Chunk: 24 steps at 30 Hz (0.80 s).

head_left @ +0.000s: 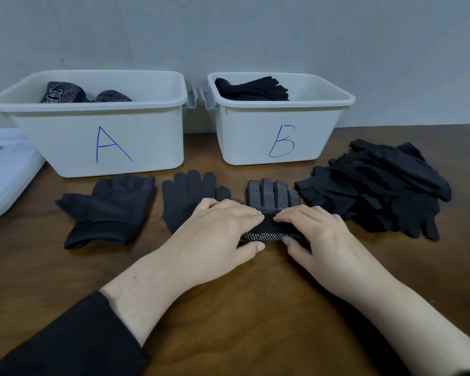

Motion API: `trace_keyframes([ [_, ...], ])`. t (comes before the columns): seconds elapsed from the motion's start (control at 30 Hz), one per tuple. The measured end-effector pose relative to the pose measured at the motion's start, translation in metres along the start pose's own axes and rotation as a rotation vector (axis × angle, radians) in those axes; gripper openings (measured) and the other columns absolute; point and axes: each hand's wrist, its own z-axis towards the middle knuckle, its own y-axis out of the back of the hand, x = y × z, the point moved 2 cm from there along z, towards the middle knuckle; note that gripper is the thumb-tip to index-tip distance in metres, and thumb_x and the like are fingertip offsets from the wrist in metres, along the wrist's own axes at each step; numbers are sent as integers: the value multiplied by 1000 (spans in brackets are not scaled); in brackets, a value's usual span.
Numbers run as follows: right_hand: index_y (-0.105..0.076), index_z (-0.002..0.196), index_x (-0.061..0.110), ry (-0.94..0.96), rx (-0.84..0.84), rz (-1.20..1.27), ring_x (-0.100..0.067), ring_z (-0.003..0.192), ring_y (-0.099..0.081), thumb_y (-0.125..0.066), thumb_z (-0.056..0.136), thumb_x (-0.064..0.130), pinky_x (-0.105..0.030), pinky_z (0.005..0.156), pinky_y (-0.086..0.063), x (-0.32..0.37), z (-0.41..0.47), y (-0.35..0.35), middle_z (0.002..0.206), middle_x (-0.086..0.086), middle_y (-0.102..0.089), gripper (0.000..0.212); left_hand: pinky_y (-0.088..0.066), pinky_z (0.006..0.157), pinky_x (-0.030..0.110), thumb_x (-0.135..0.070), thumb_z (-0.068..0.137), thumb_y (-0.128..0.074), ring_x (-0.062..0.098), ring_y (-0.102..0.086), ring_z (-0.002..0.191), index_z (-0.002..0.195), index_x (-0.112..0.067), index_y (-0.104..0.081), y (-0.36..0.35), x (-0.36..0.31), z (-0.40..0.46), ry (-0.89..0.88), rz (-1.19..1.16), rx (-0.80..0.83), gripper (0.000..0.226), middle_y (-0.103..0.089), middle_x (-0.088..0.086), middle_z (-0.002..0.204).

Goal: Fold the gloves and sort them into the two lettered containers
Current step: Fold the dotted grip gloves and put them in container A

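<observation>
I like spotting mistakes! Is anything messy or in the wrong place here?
Nothing is spilled or broken. Only the unsorted glove heap right of bin B looks jumbled. Both hands, left hand and right hand, are folding the dotted glove.

1 head-worn wide-angle camera looks forward and down from close above a wooden table (65, 270), facing 2 lettered bins against the wall (255, 31).

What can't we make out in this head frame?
- Dotted glove, head view: cuff end hidden under left hand and right hand.
- Bin A, bin B: front walls hide lower contents.
- Glove pile: overlap prevents a count.
- White sheets: cut off by left edge.
</observation>
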Motion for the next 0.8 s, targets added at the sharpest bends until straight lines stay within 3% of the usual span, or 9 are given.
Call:
trace_keyframes([
  [0.2, -63, 119, 33, -47, -41, 90, 6, 105, -48, -52, 100, 35, -28, 100, -36, 7, -5, 10, 105, 27, -58, 22, -26, 108, 30, -37, 98, -57, 2, -48, 116, 129, -37, -60, 0, -2, 0, 58, -125, -113, 31, -65, -18, 119],
  [0.27, -61, 117, 42, -65, 6, 162, 8, 97, -52, -54, 100, 37, -18, 88, -38, 11, -12, 17, 100, 27, -61, 19, -31, 104, 28, -42, 97, -56, 2, -45, 109, 127, -44, -58, 3, -2, -9, 101, -210, -96, 30, -64, -18, 109],
  [0.3, -60, 115, 46, -72, 29, 221, 3, 82, -55, -55, 100, 38, -15, 76, -41, 12, -15, 20, 95, 21, -65, 17, -34, 100, 26, -47, 96, -54, 3, -42, 108, 128, -48, -55, 4, -1, -13, 131, -250, -69, 31, -62, -18, 106],
  [0.37, -60, 110, 51, -107, 50, 338, -8, 57, -51, -57, 99, 40, -24, 57, -45, 11, -16, 23, 82, 4, -68, 15, -39, 95, 23, -53, 94, -54, 3, -41, 108, 128, -53, -51, 4, -1, -18, 170, -330, -48, 34, -63, -17, 103],
  [0.43, -61, 109, 53, -184, 54, 427, -22, 65, -59, -59, 98, 43, -40, 64, -53, 7, -12, 23, 82, -2, -70, 15, -41, 92, 18, -52, 93, -56, -2, -44, 104, 127, -55, -50, 4, -1, -17, 194, -398, -74, 35, -66, -19, 102],
  [0.47, -61, 110, 52, -216, 44, 457, -26, 67, -60, -60, 97, 43, -41, 64, -53, 6, -9, 23, 80, -2, -70, 16, -41, 91, 17, -51, 93, -57, -3, -47, 102, 127, -56, -49, 5, -1, -15, 207, -417, -94, 35, -67, -21, 102],
  [0.6, -66, 101, 47, -266, -18, 466, -10, 55, -50, -64, 96, 36, -27, 54, -44, -2, 16, 30, 69, 4, -66, 12, -46, 97, 27, -48, 93, -58, -2, -54, 103, 130, -48, -52, 9, -1, 0, 269, -434, -219, 38, -63, -23, 109],
  [0.7, -70, 95, 41, -284, 15, 385, 0, 73, -64, -65, 96, 32, -23, 65, -51, -11, 46, 33, 85, 21, -71, 10, -46, 96, 33, -43, 93, -58, 2, -50, 104, 130, -33, -58, 12, 1, 10, 278, -271, -365, 39, -55, -18, 113],
  [0.8, -71, 98, 39, -293, 148, 275, 5, 84, -61, -63, 97, 33, -17, 68, -42, -17, 72, 32, 87, 23, -69, 10, -40, 95, 35, -40, 95, -53, 10, -49, 108, 126, -30, -61, 11, 2, 13, 191, -129, -345, 33, -54, -13, 120],
])
